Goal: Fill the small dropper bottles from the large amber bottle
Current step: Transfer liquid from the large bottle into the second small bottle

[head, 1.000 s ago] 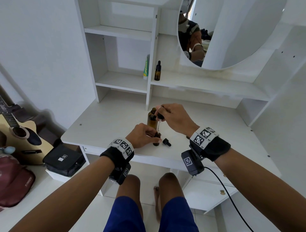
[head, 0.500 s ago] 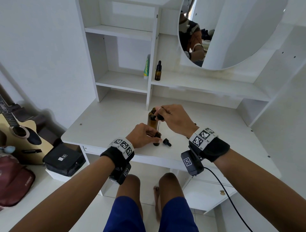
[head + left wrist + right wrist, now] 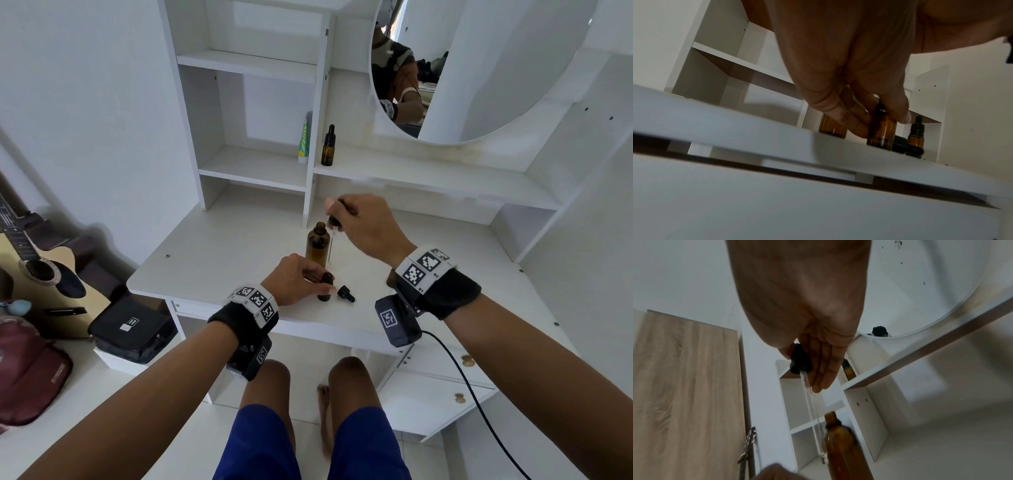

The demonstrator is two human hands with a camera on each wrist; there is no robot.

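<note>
The large amber bottle (image 3: 317, 245) stands open on the white desk (image 3: 219, 253). My right hand (image 3: 337, 214) pinches the black bulb of a dropper (image 3: 334, 222); its glass pipette (image 3: 330, 248) hangs beside that bottle, tip just above the small amber bottle (image 3: 325, 289). My left hand (image 3: 320, 282) grips this small open bottle upright near the desk's front edge. In the left wrist view my fingers (image 3: 855, 123) wrap the small bottle (image 3: 881, 131). The right wrist view shows the dropper (image 3: 799, 360) and the large bottle (image 3: 840, 447).
A loose black dropper cap (image 3: 346, 294) lies right of the small bottle. A capped small bottle (image 3: 916, 133) stands further right, mostly hidden behind my right wrist in the head view. Another capped dropper bottle (image 3: 328, 145) and a tube (image 3: 303, 138) stand on the shelf. A guitar (image 3: 37, 274) leans at the left.
My right hand has lifted the dropper, so the pipette tip has risen away from the small bottle's mouth. The left hand and both bottles have stayed put.
</note>
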